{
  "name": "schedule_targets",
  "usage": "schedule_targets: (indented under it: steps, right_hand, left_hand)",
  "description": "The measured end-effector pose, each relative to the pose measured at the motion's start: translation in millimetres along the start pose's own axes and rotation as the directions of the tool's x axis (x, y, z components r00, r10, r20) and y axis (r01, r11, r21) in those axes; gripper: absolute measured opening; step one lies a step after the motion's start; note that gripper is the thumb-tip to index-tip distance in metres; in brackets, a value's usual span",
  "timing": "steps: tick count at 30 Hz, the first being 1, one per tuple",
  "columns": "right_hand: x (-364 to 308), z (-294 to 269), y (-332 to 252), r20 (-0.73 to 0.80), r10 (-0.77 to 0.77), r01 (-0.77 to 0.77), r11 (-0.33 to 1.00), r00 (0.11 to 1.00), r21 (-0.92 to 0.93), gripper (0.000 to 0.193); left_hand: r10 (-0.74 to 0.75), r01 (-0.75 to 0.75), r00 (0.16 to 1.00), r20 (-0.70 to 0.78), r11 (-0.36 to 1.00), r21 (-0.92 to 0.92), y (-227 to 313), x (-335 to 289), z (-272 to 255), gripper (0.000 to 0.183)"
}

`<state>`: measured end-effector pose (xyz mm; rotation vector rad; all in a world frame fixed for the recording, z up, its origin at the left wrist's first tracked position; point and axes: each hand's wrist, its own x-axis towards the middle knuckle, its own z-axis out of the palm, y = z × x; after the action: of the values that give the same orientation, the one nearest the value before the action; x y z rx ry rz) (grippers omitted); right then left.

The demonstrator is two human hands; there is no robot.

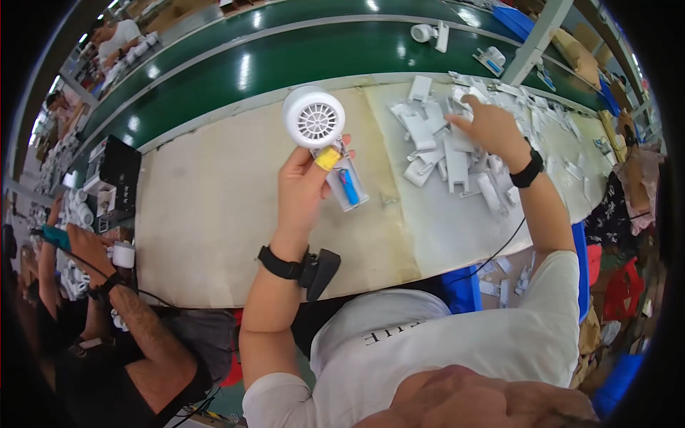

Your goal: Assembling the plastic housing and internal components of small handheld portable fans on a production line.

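Observation:
My left hand (298,187) grips a white handheld fan (289,118) by its handle, with the round grille facing up. The handle is uncovered on one side, so a blue cylindrical battery (348,187) shows inside it. Something yellow (327,158), like tape, lies at my left thumb tip. Over at the right, my right hand (496,130) is above a heap of white plastic handle covers (457,164), its thumb and index finger apart. Nothing shows between those fingers; whether they touch a cover I cannot tell.
Beyond the worktable (207,207) runs a green conveyor belt (214,75) carrying a white fan (423,33) and a part with a blue battery (491,61). A blue bin (464,291) with white parts stands below the table edge. At left, a co-worker's arm (146,317) is near a black box (118,178).

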<state>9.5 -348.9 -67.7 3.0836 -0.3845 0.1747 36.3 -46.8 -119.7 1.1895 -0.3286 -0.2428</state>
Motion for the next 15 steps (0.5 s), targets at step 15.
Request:
schedule_targets:
  steps: [15]
  right_hand:
    - [-54,6,-108,-0.462,-0.505,0.685,0.545,0.729,0.484,0.055]
  left_hand:
    - [0.077,-0.095,0.995,-0.070,0.944,-0.317,-16,-3,3,0.034]
